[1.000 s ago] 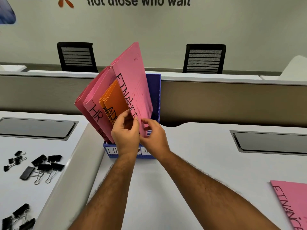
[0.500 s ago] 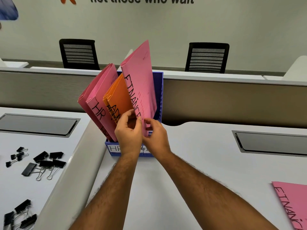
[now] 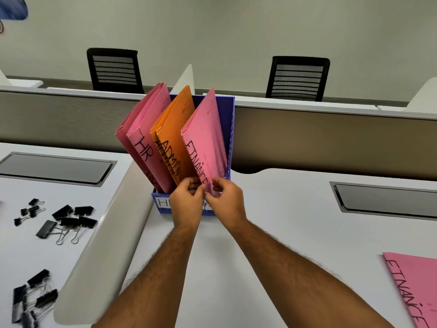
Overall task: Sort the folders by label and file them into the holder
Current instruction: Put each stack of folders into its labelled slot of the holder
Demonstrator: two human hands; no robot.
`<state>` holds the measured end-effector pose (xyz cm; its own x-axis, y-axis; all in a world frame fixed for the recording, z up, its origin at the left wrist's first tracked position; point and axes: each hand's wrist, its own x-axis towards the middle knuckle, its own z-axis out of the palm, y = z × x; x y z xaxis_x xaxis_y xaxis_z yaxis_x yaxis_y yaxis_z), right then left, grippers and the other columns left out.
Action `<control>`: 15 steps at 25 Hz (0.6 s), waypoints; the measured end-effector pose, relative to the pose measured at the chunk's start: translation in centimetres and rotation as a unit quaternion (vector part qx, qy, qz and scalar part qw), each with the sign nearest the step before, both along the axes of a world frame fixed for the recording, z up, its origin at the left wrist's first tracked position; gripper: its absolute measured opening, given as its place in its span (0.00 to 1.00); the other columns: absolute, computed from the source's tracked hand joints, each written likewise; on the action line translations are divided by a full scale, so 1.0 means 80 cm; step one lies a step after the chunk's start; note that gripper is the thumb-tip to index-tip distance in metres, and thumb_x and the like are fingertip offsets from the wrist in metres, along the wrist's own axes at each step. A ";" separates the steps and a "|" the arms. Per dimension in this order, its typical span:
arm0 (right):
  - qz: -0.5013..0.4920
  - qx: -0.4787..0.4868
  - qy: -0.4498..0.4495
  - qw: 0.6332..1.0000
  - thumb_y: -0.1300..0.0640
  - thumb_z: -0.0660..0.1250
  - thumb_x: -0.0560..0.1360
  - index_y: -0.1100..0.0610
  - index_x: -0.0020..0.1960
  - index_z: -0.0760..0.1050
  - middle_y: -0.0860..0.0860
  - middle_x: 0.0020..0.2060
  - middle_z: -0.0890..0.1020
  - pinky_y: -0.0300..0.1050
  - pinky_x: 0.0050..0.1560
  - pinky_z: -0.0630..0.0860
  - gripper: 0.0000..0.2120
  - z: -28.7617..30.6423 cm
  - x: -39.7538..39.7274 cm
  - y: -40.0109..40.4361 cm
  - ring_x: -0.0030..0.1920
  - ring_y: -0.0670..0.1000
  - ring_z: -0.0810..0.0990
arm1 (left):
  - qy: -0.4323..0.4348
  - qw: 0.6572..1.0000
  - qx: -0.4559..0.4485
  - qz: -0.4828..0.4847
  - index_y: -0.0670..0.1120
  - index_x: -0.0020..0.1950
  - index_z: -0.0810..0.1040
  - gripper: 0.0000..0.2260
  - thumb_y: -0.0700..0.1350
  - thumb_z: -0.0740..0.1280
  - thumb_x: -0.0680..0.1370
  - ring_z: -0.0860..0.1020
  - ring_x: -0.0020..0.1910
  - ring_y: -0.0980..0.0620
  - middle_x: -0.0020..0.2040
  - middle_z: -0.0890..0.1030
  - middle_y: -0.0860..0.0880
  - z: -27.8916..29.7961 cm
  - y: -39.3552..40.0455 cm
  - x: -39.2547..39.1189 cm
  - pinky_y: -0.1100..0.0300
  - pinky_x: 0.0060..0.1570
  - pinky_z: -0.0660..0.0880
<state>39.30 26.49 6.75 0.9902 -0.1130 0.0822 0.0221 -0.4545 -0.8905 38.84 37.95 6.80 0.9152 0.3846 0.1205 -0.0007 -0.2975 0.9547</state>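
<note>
A blue file holder [image 3: 228,129] stands on the white desk, with paper labels on its front mostly hidden by my hands. In it lean two pink HR folders [image 3: 146,138], two orange ADMIN folders [image 3: 176,136] and a pink FINANCE folder [image 3: 208,143] in the rightmost slot. My left hand [image 3: 186,204] and my right hand [image 3: 225,201] both pinch the lower front corner of that FINANCE folder. Another pink FINANCE folder [image 3: 412,287] lies flat at the desk's right edge.
Several black binder clips [image 3: 62,220] lie scattered on the neighbouring desk at left, more [image 3: 33,297] near the bottom left corner. A grey divider ridge [image 3: 99,245] separates the desks. Cable hatches [image 3: 387,200] are set into each desk. Two black chairs [image 3: 299,78] stand behind the partition.
The pink FINANCE folder has slid down into the holder's right slot and now sits level with the others. Both hands followed it down, keeping their pinch on its corner.
</note>
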 end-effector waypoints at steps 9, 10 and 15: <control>-0.031 0.033 0.009 0.999 0.54 0.79 0.75 0.52 0.71 0.77 0.48 0.65 0.81 0.28 0.49 0.78 0.27 -0.007 -0.128 -0.095 0.59 0.48 0.81 | 0.022 0.998 0.055 -0.010 0.45 0.61 0.84 0.09 0.42 0.75 0.81 0.85 0.53 0.51 0.52 0.86 0.50 -0.004 -0.037 -0.093 0.56 0.54 0.84; -0.038 0.034 0.011 0.999 0.55 0.80 0.75 0.52 0.71 0.77 0.47 0.65 0.81 0.27 0.49 0.77 0.26 -0.008 -0.149 -0.112 0.59 0.46 0.82 | 0.030 0.998 0.059 -0.014 0.45 0.61 0.84 0.09 0.42 0.75 0.81 0.85 0.53 0.51 0.53 0.86 0.50 -0.009 -0.051 -0.110 0.56 0.56 0.84; -0.061 0.027 0.015 0.998 0.53 0.80 0.73 0.47 0.68 0.79 0.40 0.61 0.81 0.32 0.52 0.78 0.25 -0.016 -0.256 -0.212 0.57 0.41 0.81 | 0.058 0.995 0.052 -0.058 0.49 0.60 0.84 0.09 0.40 0.73 0.81 0.83 0.50 0.58 0.53 0.85 0.56 -0.043 -0.143 -0.202 0.58 0.58 0.82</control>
